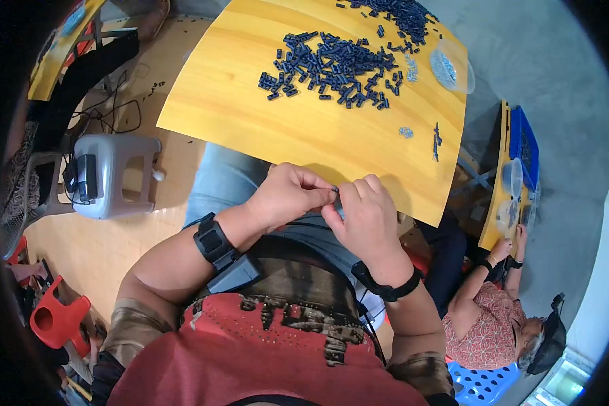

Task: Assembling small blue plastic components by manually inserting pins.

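Above my lap, at the near edge of the yellow table (230, 81), my two hands meet fingertip to fingertip. My left hand (284, 195) is closed in a pinch on a small dark part (335, 190), mostly hidden by the fingers. My right hand (371, 220) is closed too, its thumb and forefinger pressed at the other side of that part. Beyond them lies a loose heap of small black plastic parts (335, 64). To its right are small silver pieces (405, 132) and a short line of dark pieces (437, 142).
A second black heap (402, 17) and a clear bowl of silvery pieces (445, 68) sit farther back. At right, a co-worker (484, 325) handles things by a blue tray (523, 145). A grey stool (111, 172) with a black device and cables stands left, a red stool (59, 314) behind.
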The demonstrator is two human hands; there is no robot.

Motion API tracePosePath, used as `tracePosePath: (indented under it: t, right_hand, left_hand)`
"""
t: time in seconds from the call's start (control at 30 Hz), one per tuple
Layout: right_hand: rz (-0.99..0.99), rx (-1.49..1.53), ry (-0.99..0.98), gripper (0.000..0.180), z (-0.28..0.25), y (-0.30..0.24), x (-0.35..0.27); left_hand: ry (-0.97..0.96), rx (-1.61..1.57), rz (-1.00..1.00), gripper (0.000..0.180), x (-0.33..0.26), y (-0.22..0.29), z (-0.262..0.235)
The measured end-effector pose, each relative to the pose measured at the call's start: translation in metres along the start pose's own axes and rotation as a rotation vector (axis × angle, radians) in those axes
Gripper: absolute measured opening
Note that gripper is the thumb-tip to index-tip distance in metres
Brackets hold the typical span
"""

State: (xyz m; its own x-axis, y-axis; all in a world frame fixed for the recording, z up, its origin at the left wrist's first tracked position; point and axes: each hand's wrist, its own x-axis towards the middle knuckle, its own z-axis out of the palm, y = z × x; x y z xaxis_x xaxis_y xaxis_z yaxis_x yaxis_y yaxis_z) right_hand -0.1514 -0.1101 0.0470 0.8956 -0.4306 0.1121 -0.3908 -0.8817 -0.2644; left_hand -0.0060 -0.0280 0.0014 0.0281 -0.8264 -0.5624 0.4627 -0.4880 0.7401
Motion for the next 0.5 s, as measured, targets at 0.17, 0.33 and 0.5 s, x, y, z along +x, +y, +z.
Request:
tracePosePath:
  t: [0.17, 0.33, 0.5]
  right_hand:
    - [-0.084, -0.069, -0.095, 0.024, 0.003, 0.004, -0.003]
    - [-0.090, -0.092, -0.158, 0.026, 0.002, -0.002, -0.008]
    - [-0.075, -0.103, -0.179, 0.026, 0.004, -0.003, -0.011]
  left_hand:
    - [-0.068, 0.070, 0.061, 0.010, -0.003, 0.004, 0.002]
    - [-0.101, 0.244, 0.006, 0.010, 0.000, 0.001, -0.002]
    - [-0.103, 0.365, 0.037, 0.010, -0.003, 0.001, -0.001]
